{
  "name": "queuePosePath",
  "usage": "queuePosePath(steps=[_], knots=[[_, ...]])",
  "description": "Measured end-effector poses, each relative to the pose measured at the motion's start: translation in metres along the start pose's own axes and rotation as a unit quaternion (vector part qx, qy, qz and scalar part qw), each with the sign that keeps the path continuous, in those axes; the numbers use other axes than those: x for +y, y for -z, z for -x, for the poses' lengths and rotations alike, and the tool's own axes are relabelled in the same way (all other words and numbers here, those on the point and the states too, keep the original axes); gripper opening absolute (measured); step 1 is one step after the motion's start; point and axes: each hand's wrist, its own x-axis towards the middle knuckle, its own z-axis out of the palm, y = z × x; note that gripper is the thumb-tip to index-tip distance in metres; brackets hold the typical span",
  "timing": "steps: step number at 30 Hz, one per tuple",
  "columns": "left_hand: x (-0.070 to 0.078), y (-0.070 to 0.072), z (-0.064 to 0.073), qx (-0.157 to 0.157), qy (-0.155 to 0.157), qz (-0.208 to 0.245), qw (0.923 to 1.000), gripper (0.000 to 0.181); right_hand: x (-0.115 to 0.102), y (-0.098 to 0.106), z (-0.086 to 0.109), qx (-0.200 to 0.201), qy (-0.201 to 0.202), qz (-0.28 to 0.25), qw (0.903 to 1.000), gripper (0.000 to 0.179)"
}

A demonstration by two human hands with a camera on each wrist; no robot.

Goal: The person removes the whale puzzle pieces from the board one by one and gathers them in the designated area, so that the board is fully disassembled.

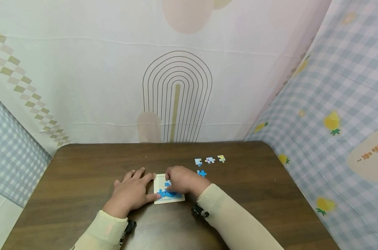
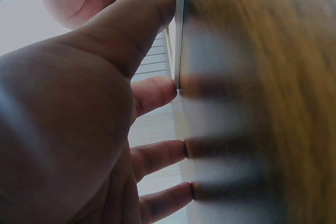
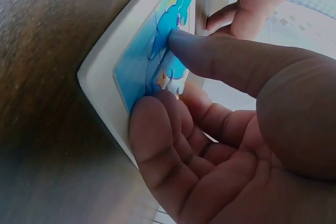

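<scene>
A small jigsaw puzzle tray (image 1: 159, 181) with a pale frame lies on the table, its near part filled with blue joined pieces (image 3: 137, 59). My left hand (image 1: 131, 191) is spread flat at the tray's left side. Its thumb (image 2: 155, 3) presses the near left part of the tray, and other fingertips rest on the table. Over the tray's right half is my right hand (image 1: 183, 178), its fingers curled. Between thumb and fingers it pinches a blue and white puzzle piece (image 3: 176, 69), low over the joined pieces. The hand hides the tray's right side in the head view.
Beyond the tray to the right lie several loose puzzle pieces: a blue one (image 1: 202, 173) and a row of pale ones (image 1: 210, 160) behind it. The brown wooden table (image 1: 254, 194) meets a patterned curtain (image 1: 114, 86) at its far edge.
</scene>
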Motion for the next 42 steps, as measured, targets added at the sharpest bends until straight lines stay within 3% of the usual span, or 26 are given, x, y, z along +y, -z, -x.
queuePosePath(steps=[15, 28, 35, 42], knots=[[0.003, 0.002, -0.001, -0.006, 0.006, 0.002, 1.0000, 0.088, 0.005, -0.011, 0.013, 0.046, 0.031, -0.008, 0.9984, 0.030], [0.004, 0.004, 0.000, -0.011, 0.010, 0.001, 0.9999, 0.088, 0.015, -0.021, 0.020, 0.087, 0.089, -0.023, 0.9919, 0.035], [0.003, 0.003, 0.000, -0.011, 0.012, 0.005, 0.9999, 0.090, 0.020, -0.029, 0.024, 0.117, 0.132, -0.009, 0.9844, 0.026], [0.003, 0.002, 0.000, -0.003, 0.013, 0.008, 0.9999, 0.089, 0.023, -0.034, 0.029, 0.118, 0.181, 0.005, 0.9764, 0.019]])
